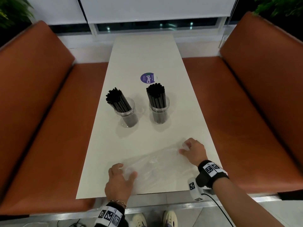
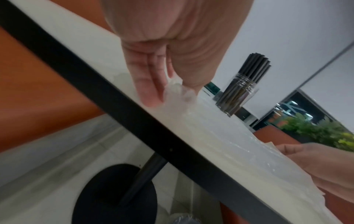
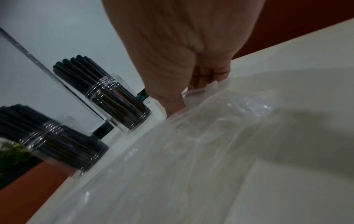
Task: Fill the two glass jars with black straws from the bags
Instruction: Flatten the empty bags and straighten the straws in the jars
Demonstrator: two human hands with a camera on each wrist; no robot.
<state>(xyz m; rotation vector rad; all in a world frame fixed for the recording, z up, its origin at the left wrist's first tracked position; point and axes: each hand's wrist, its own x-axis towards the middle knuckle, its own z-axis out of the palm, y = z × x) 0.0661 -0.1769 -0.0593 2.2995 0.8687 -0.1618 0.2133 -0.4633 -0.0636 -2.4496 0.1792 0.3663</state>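
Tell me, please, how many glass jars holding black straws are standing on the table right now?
2. The left jar stands mid-table with its straws leaning left; the right jar stands beside it, apart, just before the purple sticker. No others show.

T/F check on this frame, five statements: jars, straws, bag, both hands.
1. Both glass jars hold black straws. True: the left jar and the right jar each hold a bundle.
2. The straws in the left jar stand dead upright. False: that bundle leans to the left.
3. The clear plastic bag near the table edge is full of straws. False: it lies flat and no straws show in it.
4. The right hand pinches the far end of the bag. True.
5. The left hand grips a jar. False: its fingers are at the bag's near end, away from the jars.
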